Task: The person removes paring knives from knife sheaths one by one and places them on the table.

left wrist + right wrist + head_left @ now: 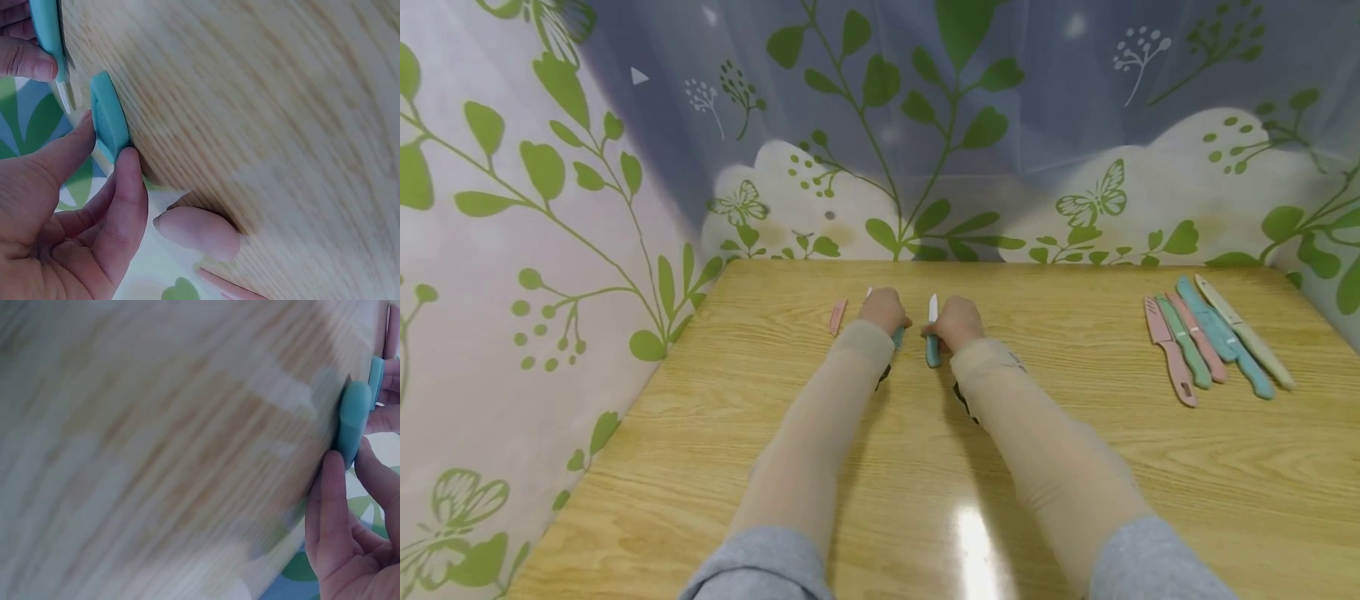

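My right hand (960,323) grips a small paring knife (932,350) by its teal handle, with the pale blade pointing to the back of the table. To its left, my left hand (883,310) pinches a teal blade cover (110,119) between thumb and fingers. The cover and the knife are apart. Beside the left hand lies a pink blade cover (838,317). In the left wrist view, a pink rounded piece (197,234), perhaps a handle end, rests on the wood close to my fingers. A white tip (869,292) shows past the left hand; the rest of it is hidden.
On the right of the wooden table (887,500) lies a row of several knives: a pink one (1172,354), a green one (1185,346), a slim pink one, a wide blue one (1213,321) and a cream one (1247,333). Patterned cloth (887,167) hangs behind the table.
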A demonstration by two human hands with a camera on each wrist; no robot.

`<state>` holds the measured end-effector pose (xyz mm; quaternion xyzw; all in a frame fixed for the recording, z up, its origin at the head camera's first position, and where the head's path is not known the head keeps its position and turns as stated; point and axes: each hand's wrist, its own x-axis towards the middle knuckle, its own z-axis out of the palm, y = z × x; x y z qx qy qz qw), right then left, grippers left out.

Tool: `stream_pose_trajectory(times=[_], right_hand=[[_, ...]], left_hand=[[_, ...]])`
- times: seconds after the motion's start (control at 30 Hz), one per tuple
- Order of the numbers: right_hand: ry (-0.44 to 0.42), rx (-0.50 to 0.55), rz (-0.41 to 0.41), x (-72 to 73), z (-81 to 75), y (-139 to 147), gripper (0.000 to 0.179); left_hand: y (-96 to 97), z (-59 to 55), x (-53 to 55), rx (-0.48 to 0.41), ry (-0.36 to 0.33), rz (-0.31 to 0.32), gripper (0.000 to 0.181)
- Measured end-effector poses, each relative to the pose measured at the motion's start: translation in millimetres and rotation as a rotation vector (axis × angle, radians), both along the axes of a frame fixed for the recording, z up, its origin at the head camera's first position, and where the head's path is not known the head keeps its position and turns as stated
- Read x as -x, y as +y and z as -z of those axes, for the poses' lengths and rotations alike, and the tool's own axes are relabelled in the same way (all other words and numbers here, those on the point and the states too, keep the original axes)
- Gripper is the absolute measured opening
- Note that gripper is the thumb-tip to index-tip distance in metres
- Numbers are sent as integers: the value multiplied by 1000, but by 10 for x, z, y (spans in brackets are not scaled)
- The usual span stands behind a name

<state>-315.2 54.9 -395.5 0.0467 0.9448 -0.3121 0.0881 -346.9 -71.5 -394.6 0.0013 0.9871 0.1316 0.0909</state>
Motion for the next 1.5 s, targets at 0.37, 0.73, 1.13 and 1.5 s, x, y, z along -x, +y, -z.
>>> stream_pose_trajectory(times=[0.37,0.73,1.13,1.5], right_hand=[[27,-115,-97,-21,-28,89,50],[56,-199,-103,-50,-141,664,57],[64,-254,-354,-412,-37,1339,85],[34,-262,-312,-687,-6,2173,107]], left_hand=[[-71,-81,-130,-43,-26,-13,34],[-105,-31,-81,-47,-19,-8,30],[-154,130,-113,-96,-19,-17,31],[-99,-16,-152,-68,27,11,28]])
